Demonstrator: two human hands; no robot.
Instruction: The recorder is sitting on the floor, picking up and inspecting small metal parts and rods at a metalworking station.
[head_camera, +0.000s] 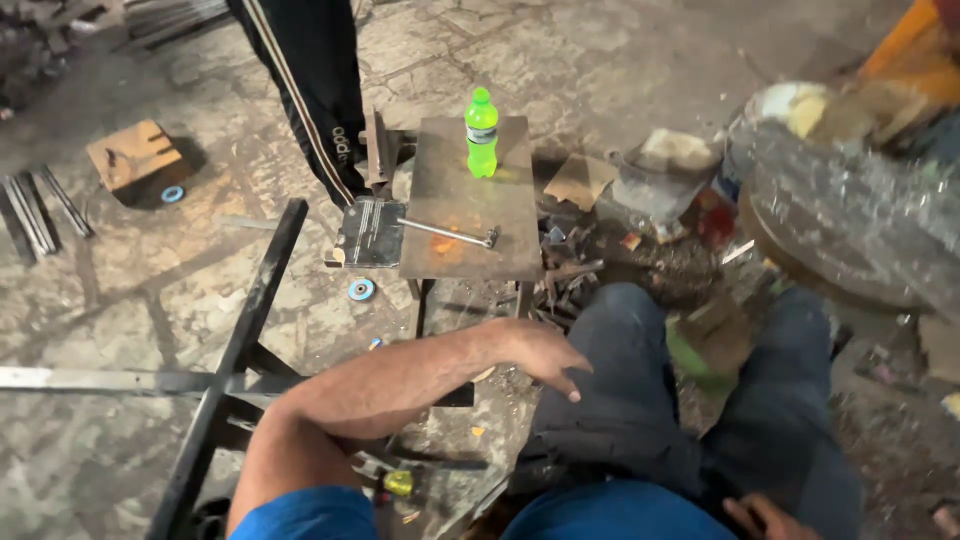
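Note:
My left hand (545, 355) hangs loosely over my left knee, fingers relaxed and slightly curled, holding nothing. Only part of my right hand (765, 517) shows at the bottom edge, resting on my right thigh; its fingers are mostly hidden. I am seated, both legs in dark jeans. In front of me stands a small rusty metal table (450, 190) with a green plastic bottle (481, 133) upright at its far end and a metal hammer-like tool (447, 233) lying across its near part.
Another person's dark trouser leg (315, 80) stands behind the table. Black steel bars (240, 340) cross the floor at left. A wooden block (135, 155), blue discs (361, 290), scrap metal (570, 270) and a large round grey object (850, 220) lie around.

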